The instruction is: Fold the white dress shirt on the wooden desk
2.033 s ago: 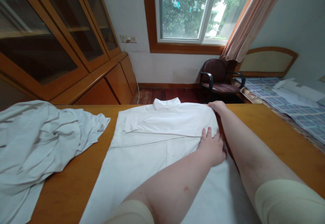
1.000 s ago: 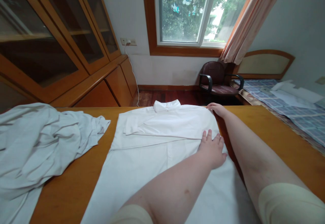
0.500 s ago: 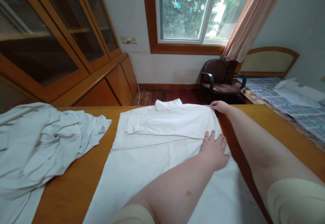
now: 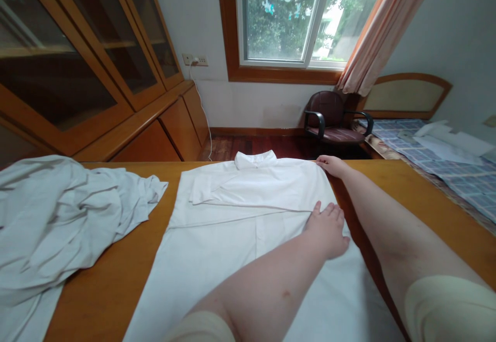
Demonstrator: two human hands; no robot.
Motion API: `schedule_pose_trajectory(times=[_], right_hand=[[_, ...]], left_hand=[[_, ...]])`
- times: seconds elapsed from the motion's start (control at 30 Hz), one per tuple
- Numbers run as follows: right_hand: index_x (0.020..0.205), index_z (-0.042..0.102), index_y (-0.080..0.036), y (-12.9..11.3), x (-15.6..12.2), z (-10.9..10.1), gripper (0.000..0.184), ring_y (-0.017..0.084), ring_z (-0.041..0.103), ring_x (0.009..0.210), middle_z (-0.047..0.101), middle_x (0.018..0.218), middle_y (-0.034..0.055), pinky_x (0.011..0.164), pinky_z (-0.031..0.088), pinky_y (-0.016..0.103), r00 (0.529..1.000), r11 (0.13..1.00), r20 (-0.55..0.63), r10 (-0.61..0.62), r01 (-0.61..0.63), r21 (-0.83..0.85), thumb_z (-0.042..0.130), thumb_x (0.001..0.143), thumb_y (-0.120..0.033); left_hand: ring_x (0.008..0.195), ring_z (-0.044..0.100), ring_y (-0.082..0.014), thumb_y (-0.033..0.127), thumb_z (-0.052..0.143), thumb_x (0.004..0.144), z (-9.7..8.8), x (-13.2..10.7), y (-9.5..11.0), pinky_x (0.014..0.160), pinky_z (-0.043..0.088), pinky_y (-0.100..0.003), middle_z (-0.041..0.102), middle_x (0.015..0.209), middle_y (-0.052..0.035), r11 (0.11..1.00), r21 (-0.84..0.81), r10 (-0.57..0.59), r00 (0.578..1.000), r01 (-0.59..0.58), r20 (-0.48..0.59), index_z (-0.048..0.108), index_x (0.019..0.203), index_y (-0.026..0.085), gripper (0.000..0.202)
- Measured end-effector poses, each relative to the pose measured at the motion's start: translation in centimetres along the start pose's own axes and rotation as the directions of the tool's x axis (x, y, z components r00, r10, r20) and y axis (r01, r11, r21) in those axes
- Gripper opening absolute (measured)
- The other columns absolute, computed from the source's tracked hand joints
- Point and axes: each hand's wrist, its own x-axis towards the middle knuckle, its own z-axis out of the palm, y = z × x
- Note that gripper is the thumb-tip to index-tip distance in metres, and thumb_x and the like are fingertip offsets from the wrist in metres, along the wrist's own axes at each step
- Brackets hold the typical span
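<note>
A white collared shirt (image 4: pixel 248 218) lies flat on the wooden table (image 4: pixel 426 202), collar at the far edge, with one sleeve folded across the chest. My left hand (image 4: pixel 327 228) lies open and flat on the shirt's right side, fingers at the folded sleeve's edge. My right hand (image 4: pixel 331 165) reaches to the shirt's far right shoulder corner, with its fingers together on the fabric edge there.
A crumpled pale grey garment (image 4: pixel 65 218) covers the table's left part. Beyond the table are a wooden glass-door cabinet (image 4: pixel 89 63), a window (image 4: pixel 287 16), a dark armchair (image 4: pixel 333 120) and a bed with a checked cover (image 4: pixel 457 171) on the right.
My left hand has slid slightly toward me and to the right on the shirt. My right hand has stayed at the shoulder corner.
</note>
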Motion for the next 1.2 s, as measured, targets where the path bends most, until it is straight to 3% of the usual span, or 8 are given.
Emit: schedule_pose_trajectory(times=[0.3,0.47,0.73,0.8,0.87,0.97,1.07,1.2], right_hand=[[0.08,0.063,-0.02,-1.2,1.1,0.0,0.017,0.013,0.052,0.066,0.063,0.073,0.0004,0.062,0.038,0.023,0.998,0.998,0.027,-0.059,0.059,0.002,0.05,0.081,-0.031],[0.073,0.064,-0.019,-1.1,1.6,-0.1,0.013,0.014,0.052,0.063,0.061,0.067,0.0004,0.063,0.04,0.024,0.997,0.999,0.069,-0.033,0.033,-0.004,0.056,0.077,-0.028],[0.078,0.065,-0.019,-0.5,0.8,0.0,0.01,0.015,0.057,0.076,0.066,0.081,0.0013,0.075,0.043,0.024,0.999,0.998,0.015,-0.042,0.041,0.051,0.058,0.078,-0.027],[0.088,0.065,-0.02,-0.5,0.7,0.0,0.014,0.014,0.058,0.078,0.067,0.086,0.0019,0.074,0.045,0.023,0.999,0.992,-0.024,0.034,-0.031,0.12,0.057,0.08,-0.028],[0.096,0.063,-0.019,-0.5,0.6,-0.1,0.02,0.013,0.06,0.074,0.067,0.087,0.0043,0.068,0.047,0.023,0.98,0.959,-0.054,0.194,-0.178,0.22,0.055,0.082,-0.031],[0.088,0.063,-0.013,-0.5,0.6,-0.8,0.032,0.016,0.06,0.058,0.066,0.072,0.0103,0.051,0.047,0.026,0.913,0.875,-0.009,0.408,-0.389,0.29,0.054,0.082,-0.044],[0.072,0.062,-0.013,-0.9,0.1,-1.7,0.038,0.017,0.058,0.048,0.065,0.062,0.0123,0.041,0.042,0.026,0.869,0.827,0.132,0.476,-0.494,0.267,0.065,0.073,-0.05],[0.069,0.06,-0.014,-1.9,-0.8,-2.1,0.028,0.014,0.058,0.049,0.065,0.062,0.0098,0.04,0.042,0.023,0.821,0.743,0.288,0.492,-0.569,0.352,0.076,0.066,-0.036]], left_hand=[[0.138,0.017,-0.0214,0.045,0.019,0.088,0.2,0.1,-0.3,0.112,0.011,-0.046,0.023,0.151,-0.0081,1.0,0.026,0.013,1.0,-0.013,-0.011,0.024,0.143,0.009,0.067],[0.136,0.021,-0.0223,0.045,0.02,0.088,0.5,0.0,-0.2,0.111,0.014,-0.047,0.027,0.15,-0.0095,1.0,0.011,0.018,0.999,-0.017,-0.048,0.027,0.142,0.008,0.066],[0.135,0.024,-0.0242,0.042,0.021,0.09,0.8,-0.1,0.0,0.11,0.015,-0.047,0.028,0.149,-0.0105,0.999,0.017,0.028,0.996,-0.027,-0.09,0.028,0.141,0.011,0.061],[0.135,0.023,-0.024,0.043,0.021,0.09,0.8,-0.1,0.0,0.11,0.014,-0.046,0.028,0.149,-0.0103,1.0,0.014,0.029,0.996,-0.028,-0.09,0.028,0.141,0.012,0.06],[0.136,0.022,-0.024,0.043,0.021,0.09,0.8,-0.1,-0.1,0.11,0.014,-0.046,0.028,0.149,-0.0102,1.0,0.005,0.025,0.995,-0.024,-0.093,0.028,0.141,0.013,0.06],[0.135,0.023,-0.0242,0.043,0.022,0.09,0.7,-0.1,-0.1,0.11,0.014,-0.046,0.028,0.149,-0.0101,1.0,-0.015,0.021,0.995,-0.022,-0.093,0.028,0.141,0.013,0.06],[0.135,0.023,-0.0243,0.042,0.022,0.09,0.7,0.0,-0.1,0.11,0.015,-0.047,0.027,0.15,-0.0102,1.0,-0.021,0.017,0.997,-0.019,-0.078,0.027,0.142,0.013,0.06],[0.135,0.023,-0.0243,0.042,0.023,0.09,0.8,0.0,-0.1,0.11,0.015,-0.047,0.028,0.149,-0.0099,1.0,0.0,0.02,0.996,-0.02,-0.093,0.028,0.141,0.013,0.059]])
